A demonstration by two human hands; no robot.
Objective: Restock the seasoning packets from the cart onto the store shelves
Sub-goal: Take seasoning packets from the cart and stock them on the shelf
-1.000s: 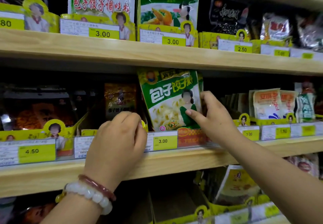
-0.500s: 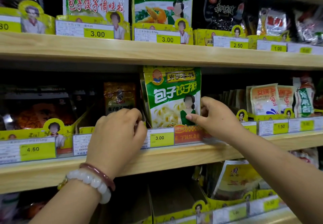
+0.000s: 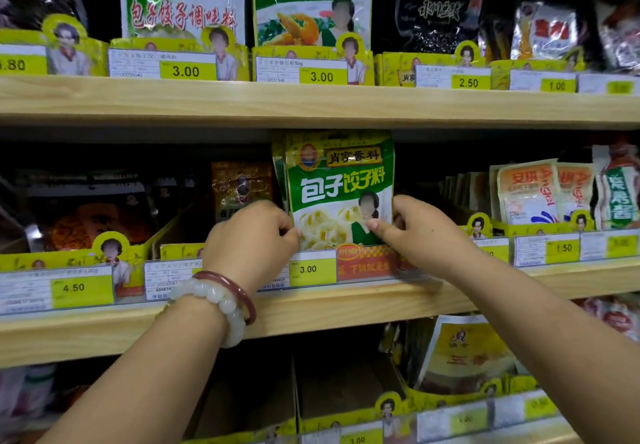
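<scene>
the left hand (image 3: 251, 235), with a white bead bracelet (image 3: 211, 300) and a red bangle (image 3: 239, 291) at its wrist, curled its fingers onto the left edge of the green-and-white glossy seasoning packet (image 3: 341, 190). the packet stood upright on the middle pale wooden shelf (image 3: 346, 308), behind the yellow 3.00 price tag (image 3: 311, 268). the right hand (image 3: 426, 232) pinched its right edge, thumb in front.

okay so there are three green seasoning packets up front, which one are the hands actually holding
The green packet on the middle shelf: the left hand and right hand pinch its lower edges. The two other green ones stand untouched on the shelf above.
</scene>
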